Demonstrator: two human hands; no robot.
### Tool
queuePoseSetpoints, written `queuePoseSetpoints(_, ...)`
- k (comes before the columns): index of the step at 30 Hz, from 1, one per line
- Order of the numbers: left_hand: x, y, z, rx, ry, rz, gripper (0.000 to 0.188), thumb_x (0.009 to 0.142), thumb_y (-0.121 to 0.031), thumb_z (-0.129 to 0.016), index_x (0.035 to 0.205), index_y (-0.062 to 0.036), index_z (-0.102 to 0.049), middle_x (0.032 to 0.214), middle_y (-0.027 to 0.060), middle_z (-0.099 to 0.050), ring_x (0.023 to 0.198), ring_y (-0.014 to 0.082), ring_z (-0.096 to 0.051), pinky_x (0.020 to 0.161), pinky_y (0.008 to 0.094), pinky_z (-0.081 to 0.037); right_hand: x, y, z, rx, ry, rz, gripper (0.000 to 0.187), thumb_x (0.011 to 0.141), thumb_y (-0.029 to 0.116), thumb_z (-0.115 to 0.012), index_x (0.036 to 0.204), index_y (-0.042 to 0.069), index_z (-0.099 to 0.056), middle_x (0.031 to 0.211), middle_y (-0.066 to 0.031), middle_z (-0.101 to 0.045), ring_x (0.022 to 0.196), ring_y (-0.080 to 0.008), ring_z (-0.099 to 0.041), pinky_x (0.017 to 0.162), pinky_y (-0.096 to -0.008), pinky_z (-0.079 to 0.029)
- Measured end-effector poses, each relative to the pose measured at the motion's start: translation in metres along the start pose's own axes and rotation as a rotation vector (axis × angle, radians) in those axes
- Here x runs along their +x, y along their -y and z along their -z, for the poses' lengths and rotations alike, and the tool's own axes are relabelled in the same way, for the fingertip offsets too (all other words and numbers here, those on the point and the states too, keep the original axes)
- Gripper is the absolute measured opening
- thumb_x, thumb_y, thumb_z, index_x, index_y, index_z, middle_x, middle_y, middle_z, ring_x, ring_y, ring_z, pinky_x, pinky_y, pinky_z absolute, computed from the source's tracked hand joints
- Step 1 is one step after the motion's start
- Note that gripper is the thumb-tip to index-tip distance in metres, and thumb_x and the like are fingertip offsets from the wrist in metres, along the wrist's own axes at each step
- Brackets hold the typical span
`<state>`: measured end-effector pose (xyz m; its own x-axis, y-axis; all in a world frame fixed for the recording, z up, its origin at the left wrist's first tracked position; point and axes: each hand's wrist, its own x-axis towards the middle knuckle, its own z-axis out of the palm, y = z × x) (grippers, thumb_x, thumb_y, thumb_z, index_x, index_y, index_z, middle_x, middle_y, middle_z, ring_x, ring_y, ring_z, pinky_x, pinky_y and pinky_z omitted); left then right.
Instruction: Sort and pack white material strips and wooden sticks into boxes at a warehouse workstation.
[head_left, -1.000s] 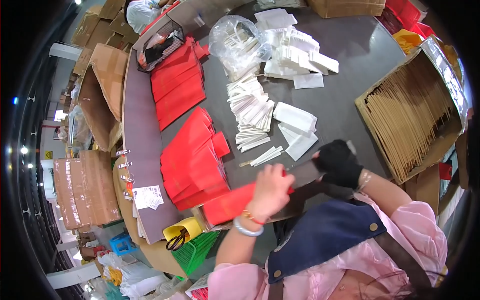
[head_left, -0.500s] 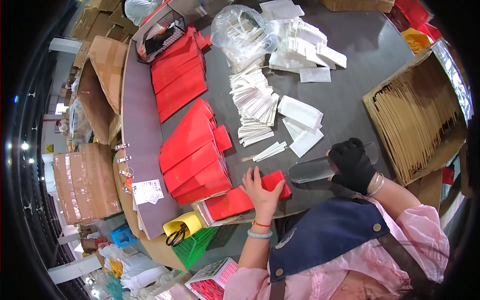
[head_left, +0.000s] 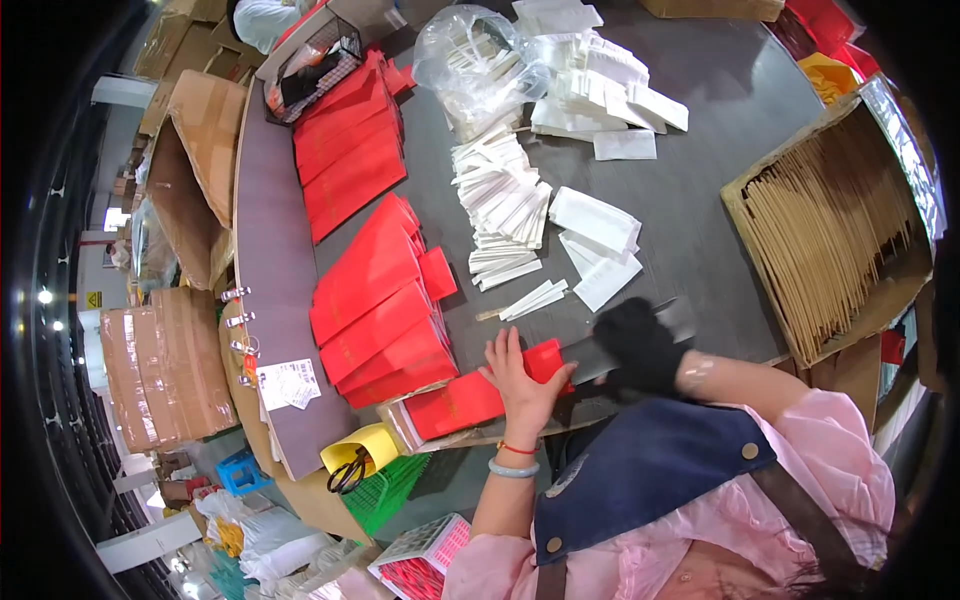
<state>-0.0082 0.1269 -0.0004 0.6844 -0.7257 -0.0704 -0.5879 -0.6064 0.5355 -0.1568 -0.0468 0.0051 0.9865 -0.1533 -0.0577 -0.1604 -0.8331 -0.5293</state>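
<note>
My left hand (head_left: 521, 388) lies across a red paper packet (head_left: 455, 405) at the table's near edge. Its fingers are stretched out over the packet and the thumb is spread towards the packet's right end. In a black fingerless glove, my right hand (head_left: 640, 348) is closed around a clear plastic sleeve (head_left: 680, 318), just right of that end. Motion blurs the glove, and the sleeve's left part is hard to make out beside the packet. Overlapping red packets (head_left: 385, 310) lie to the left. Thin white paper strips (head_left: 540, 300) lie beyond my left hand.
A carton of upright brown sheets (head_left: 830, 250) stands at the right. White paper packets (head_left: 600, 90) and a clear plastic bag (head_left: 475, 60) lie at the back. Black-handled scissors (head_left: 350, 470) sit in a yellow holder (head_left: 370, 447) at the near left edge. A wire basket (head_left: 315, 70) stands far left.
My right hand has moved left and nearer with the clear plastic sleeve, up to the red packet's right end. My left hand stays on the packet.
</note>
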Motion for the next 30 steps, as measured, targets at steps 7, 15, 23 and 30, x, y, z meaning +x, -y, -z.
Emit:
queuePoseSetpoints(7, 0.068, 0.023, 0.014, 0.146, -0.091, -0.098, 0.026, 0.078, -0.018, -0.076, 0.101, -0.0077, -0.070, 0.105, 0.0106, -0.063, 0.106, 0.0327, -0.057, 0.090, 0.0442, -0.044, -0.022, -0.038, 0.041, 0.020, -0.399, -0.082, 0.059, 0.065, 0.032, -0.081, 0.116, 0.010, -0.061, 0.117, -0.0136, -0.060, 0.110, -0.0330, -0.056, 0.094, -0.0454, -0.042)
queuePoseSetpoints(15, 0.095, 0.017, 0.020, 0.046, -0.084, -0.219, 0.011, 0.075, -0.017, -0.076, 0.077, -0.0103, -0.067, 0.079, 0.0081, -0.062, 0.078, 0.0290, -0.060, 0.069, 0.0425, -0.044, -0.271, -0.218, 0.108, -0.541, -0.777, -0.941, 0.036, 0.089, 0.015, -0.063, 0.120, -0.001, -0.058, 0.118, -0.0153, -0.062, 0.114, -0.0301, -0.057, 0.100, -0.0358, -0.043)
queuePoseSetpoints(23, 0.078, -0.053, -0.035, -0.052, -0.030, -0.294, 0.018, 0.076, -0.014, -0.075, 0.088, -0.0069, -0.064, 0.087, 0.0102, -0.060, 0.085, 0.0313, -0.058, 0.076, 0.0408, -0.047, -0.276, -0.239, 0.100, -0.665, -0.530, -0.945, 0.037, 0.086, 0.015, -0.055, 0.120, 0.001, -0.057, 0.116, -0.0175, -0.060, 0.114, -0.0345, -0.054, 0.099, -0.0411, -0.043)
queuePoseSetpoints(30, 0.075, -0.061, -0.018, -0.320, 0.242, -0.034, 0.020, 0.075, -0.015, -0.077, 0.082, -0.0034, -0.062, 0.072, 0.0073, -0.063, 0.066, 0.0210, -0.061, 0.064, 0.0328, -0.049, -0.269, -0.239, 0.103, -0.570, -0.319, -1.124, 0.046, 0.089, 0.015, -0.053, 0.133, 0.001, -0.049, 0.134, -0.0199, -0.053, 0.125, -0.0344, -0.049, 0.108, -0.0405, -0.037)
